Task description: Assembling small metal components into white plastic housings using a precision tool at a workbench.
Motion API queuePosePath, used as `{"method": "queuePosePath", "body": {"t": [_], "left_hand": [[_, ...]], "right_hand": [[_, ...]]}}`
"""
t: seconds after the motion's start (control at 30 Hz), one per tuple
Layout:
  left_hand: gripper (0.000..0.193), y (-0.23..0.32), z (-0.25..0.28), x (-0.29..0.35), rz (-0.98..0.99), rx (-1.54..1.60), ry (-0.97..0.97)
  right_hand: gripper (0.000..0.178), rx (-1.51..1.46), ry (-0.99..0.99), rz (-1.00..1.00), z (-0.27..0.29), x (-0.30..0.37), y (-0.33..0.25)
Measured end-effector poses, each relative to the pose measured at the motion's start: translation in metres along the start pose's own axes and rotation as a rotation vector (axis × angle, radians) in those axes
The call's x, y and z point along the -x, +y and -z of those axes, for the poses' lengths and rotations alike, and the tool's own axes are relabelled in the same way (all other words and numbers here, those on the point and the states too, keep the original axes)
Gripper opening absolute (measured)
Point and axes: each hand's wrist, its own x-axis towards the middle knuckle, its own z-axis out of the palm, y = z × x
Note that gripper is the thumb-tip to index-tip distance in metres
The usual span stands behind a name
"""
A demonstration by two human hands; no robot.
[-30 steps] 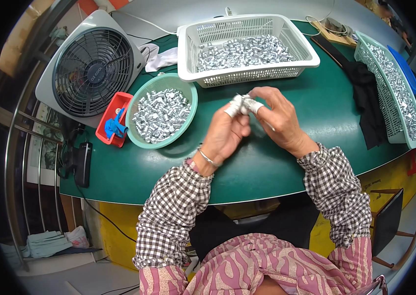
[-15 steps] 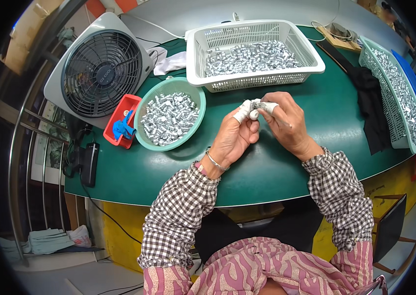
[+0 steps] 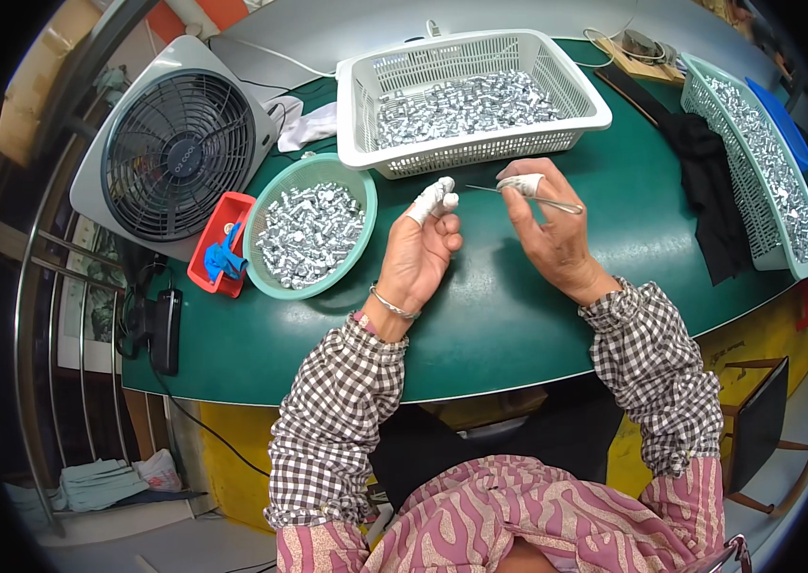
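Note:
My left hand (image 3: 417,256) is raised over the green table, thumb and index finger pinched together. White wraps cover those fingertips, and whatever small piece they hold is too hidden to name. To its right, my right hand (image 3: 554,234) grips a thin pointed metal tool (image 3: 560,204) whose fine tip points toward the left fingertips, a short gap away. A wrap covers a finger of this hand too. Left of my left hand stands a round green basket (image 3: 372,212) full of small silvery metal parts (image 3: 313,234). Beyond both hands, a white rectangular basket (image 3: 480,145) holds more such parts.
A grey fan (image 3: 180,153) stands at the left, beside a red tray (image 3: 202,270) with blue material in it. Along the right edge are a pale green basket (image 3: 733,181) of metal parts and black cloth (image 3: 705,191). A black power adapter (image 3: 166,329) lies near the left edge.
My hands, together half a second ago, have moved apart. The left went down and left; the right has drawn back, bringing the metal tool into plain sight. The whole view has shifted slightly.

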Motion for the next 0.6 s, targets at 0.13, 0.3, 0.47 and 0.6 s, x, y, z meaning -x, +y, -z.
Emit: {"method": "queuePosePath", "body": {"t": [0.13, 0.3, 0.47, 0.6], "left_hand": [[0.023, 0.002, 0.004, -0.001, 0.034, 0.050, -0.016], [0.022, 0.001, 0.009, -0.001, 0.081, 0.071, 0.043], [0.023, 0.001, 0.010, -0.001, 0.087, 0.094, 0.014], [0.023, 0.001, 0.001, 0.003, 0.063, 0.042, 0.128]], "right_hand": [[0.004, -0.007, 0.007, -0.060, 0.002, -0.001, 0.006], [0.005, 0.018, -0.003, -0.028, -0.002, 0.001, 0.008], [0.005, 0.029, -0.036, -0.013, -0.001, 0.002, 0.006], [0.005, 0.028, -0.039, 0.022, -0.001, 0.003, 0.006]]}}
